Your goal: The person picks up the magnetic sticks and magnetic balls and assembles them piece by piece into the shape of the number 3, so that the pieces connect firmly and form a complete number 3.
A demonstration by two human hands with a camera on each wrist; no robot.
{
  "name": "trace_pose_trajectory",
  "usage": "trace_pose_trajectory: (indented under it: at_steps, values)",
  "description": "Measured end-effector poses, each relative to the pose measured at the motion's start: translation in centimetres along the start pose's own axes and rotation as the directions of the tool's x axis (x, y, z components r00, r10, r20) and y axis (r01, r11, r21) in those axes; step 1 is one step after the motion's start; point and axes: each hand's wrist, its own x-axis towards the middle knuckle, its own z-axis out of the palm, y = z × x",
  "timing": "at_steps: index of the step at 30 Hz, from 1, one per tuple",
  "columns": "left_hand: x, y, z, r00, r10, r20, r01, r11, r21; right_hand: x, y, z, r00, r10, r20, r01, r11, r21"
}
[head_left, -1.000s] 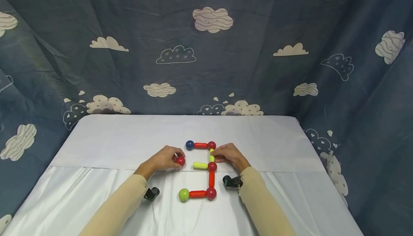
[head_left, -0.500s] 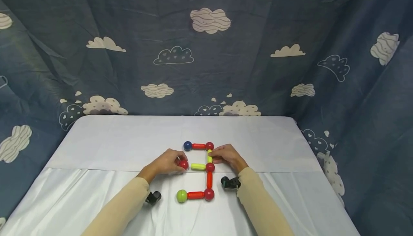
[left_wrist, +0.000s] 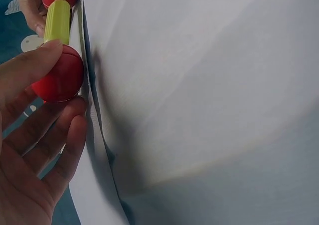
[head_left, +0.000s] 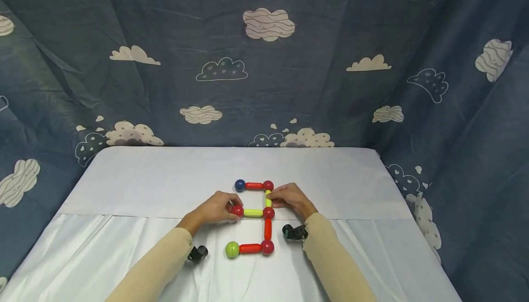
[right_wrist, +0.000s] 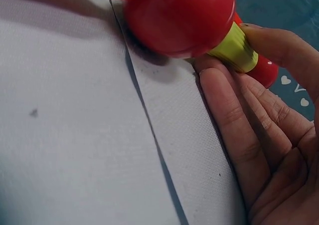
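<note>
My left hand (head_left: pixel 216 208) holds a red ball (left_wrist: pixel 62 78) between thumb and fingers. That ball sits against the left end of a yellow-green rod (head_left: pixel 253 213), whose other end meets the middle red ball (head_left: pixel 268 213). With thumb and fingers my right hand (head_left: pixel 291 197) pinches the upright yellow-green rod (right_wrist: pixel 237 48) between the middle and top red balls. A red rod (head_left: pixel 254 186) links the top red ball (head_left: pixel 268 186) to a blue ball (head_left: pixel 240 185). Below, another red rod (head_left: pixel 267 229) runs down to a lower red ball (head_left: pixel 267 247).
From the lower red ball a red rod (head_left: pixel 250 248) leads left to a green ball (head_left: pixel 232 249). White cloth (head_left: pixel 124 187) covers the table, with a seam across it. Black wrist-worn cameras (head_left: pixel 295 232) sit by both sleeves. A cloud-print curtain (head_left: pixel 306 86) hangs behind.
My left hand has moved right with its red ball, closing the gap to the yellow-green rod, which the ball now meets. My right hand keeps its pinch on the upright rod.
</note>
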Motion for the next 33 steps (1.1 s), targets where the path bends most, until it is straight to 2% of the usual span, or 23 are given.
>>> trace_pose_trajectory:
  at_steps: [4,8,14,21,25,30,33]
  values:
    - [0.2,-0.2,0.0,1.0,0.011,0.003,-0.012,1.0,0.009,0.2,-0.1,0.0,1.0,-0.007,0.0,0.007,1.0,0.011]
    - [0.2,-0.5,0.0,1.0,-0.016,0.011,0.016,1.0,0.005,0.6,-0.2,0.1,1.0,-0.015,0.001,0.015,1.0,0.009]
    - [0.0,-0.8,-0.1,1.0,0.0,-0.014,0.0,1.0,0.027,1.0,-0.1,0.5,1.0,-0.019,-0.005,0.019,1.0,-0.007]
    - [-0.5,-1.0,-0.2,0.999,-0.033,-0.025,0.033,0.999,0.031,1.4,-0.2,1.3,1.0,-0.025,0.01,0.025,1.0,-0.006]
    - [-0.6,-1.1,-0.6,0.999,-0.026,-0.032,0.027,0.999,0.03,1.7,-0.3,1.1,0.999,-0.03,0.019,0.03,0.999,-0.01]
    - [-1.3,-1.9,-1.1,0.998,-0.03,-0.054,0.032,0.999,0.031,1.6,-0.4,0.5,0.999,-0.029,0.038,0.03,0.999,-0.024]
    - [-2.2,-2.7,-1.6,0.995,-0.058,-0.082,0.06,0.998,0.028,1.3,-0.3,0.1,0.999,-0.042,0.033,0.044,0.998,-0.042]
